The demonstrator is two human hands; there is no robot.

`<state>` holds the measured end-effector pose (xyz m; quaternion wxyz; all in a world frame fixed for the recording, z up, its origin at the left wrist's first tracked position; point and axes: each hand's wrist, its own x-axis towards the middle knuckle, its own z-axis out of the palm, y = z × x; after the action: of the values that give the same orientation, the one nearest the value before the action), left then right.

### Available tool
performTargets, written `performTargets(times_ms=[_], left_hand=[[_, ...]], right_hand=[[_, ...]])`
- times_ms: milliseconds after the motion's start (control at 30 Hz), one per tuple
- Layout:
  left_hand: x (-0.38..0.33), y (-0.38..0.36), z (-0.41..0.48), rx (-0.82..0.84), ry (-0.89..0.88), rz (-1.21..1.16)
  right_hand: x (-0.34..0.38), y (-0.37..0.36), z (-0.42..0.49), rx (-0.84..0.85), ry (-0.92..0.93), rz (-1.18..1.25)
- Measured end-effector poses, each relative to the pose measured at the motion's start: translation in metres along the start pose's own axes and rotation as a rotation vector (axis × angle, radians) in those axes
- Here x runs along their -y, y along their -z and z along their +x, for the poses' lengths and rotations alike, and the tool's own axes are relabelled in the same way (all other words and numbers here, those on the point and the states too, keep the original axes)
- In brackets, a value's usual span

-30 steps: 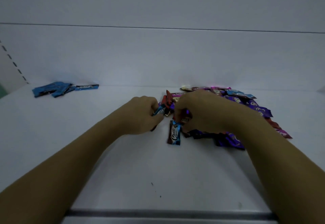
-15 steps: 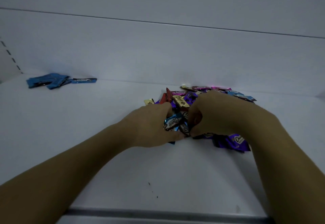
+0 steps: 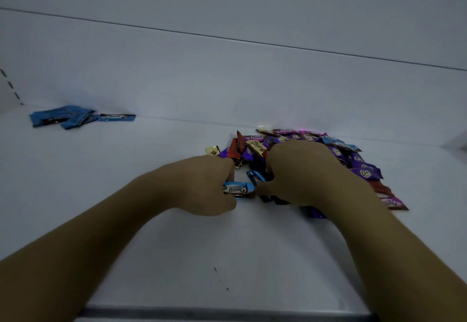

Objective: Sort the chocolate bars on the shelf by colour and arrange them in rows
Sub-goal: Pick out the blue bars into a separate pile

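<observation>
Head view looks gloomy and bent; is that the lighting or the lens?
Head view: both; dim bluish light greys the white shelf, the wide lens bows the back-wall seam and stretches the forearms near the corners, and foil wrappers at the far edge of the pile glint pink.

Open shelf runs between the blue bars at back left and the mixed heap. The back wall stands close behind both.

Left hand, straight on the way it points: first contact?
Left hand, gripping a blue Choco bar, would likely meet the tilted blue bar first, then the right hand; depth unclear.
</observation>
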<state>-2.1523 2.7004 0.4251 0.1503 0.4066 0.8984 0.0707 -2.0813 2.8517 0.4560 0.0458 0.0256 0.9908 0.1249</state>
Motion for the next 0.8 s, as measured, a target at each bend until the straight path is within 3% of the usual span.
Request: performTargets(times_ms=[467,800], left_hand=[[0.008,0.007,-0.005,-0.009,0.025,0.131],[0.015,0.016,-0.006,0.078,0.076,0.109]], right_hand=[[0.011,0.002,-0.002,0.051,0.027,-0.021],[0.005,0.000,0.000,0.063,0.103,0.236]])
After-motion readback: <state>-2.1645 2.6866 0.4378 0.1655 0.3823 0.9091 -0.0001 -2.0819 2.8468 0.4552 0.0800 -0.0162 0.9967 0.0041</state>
